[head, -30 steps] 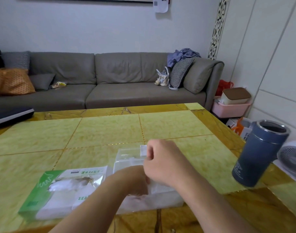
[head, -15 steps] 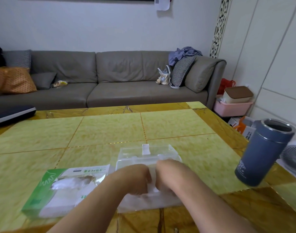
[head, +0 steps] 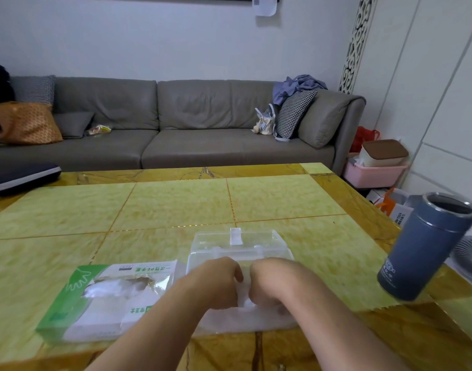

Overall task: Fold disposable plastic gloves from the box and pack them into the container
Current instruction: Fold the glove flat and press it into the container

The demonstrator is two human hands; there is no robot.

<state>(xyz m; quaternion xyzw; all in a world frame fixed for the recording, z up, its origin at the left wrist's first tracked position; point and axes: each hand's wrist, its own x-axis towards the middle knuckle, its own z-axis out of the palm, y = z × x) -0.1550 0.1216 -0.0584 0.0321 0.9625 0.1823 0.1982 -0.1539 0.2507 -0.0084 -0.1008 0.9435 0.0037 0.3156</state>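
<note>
Head view: fists (head: 216, 283) beside container (head: 238, 253) edge.

the green and white glove box (head: 106, 298) is showing upside-down chinese print reading roughly "一次性pe手套". the blue tumbler (head: 422, 250) and a paper on the wall (head: 264, 5) are carrying print too small to read.

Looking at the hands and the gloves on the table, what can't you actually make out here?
Head view only:
- Fingertips of the left hand and right hand: curled under, so the grip on the glove is hidden.
- Clear container: the hands cover its front; contents unclear.
- Glove box: forearm covers one corner.
- Blue tumbler: motion-blurred.
</note>
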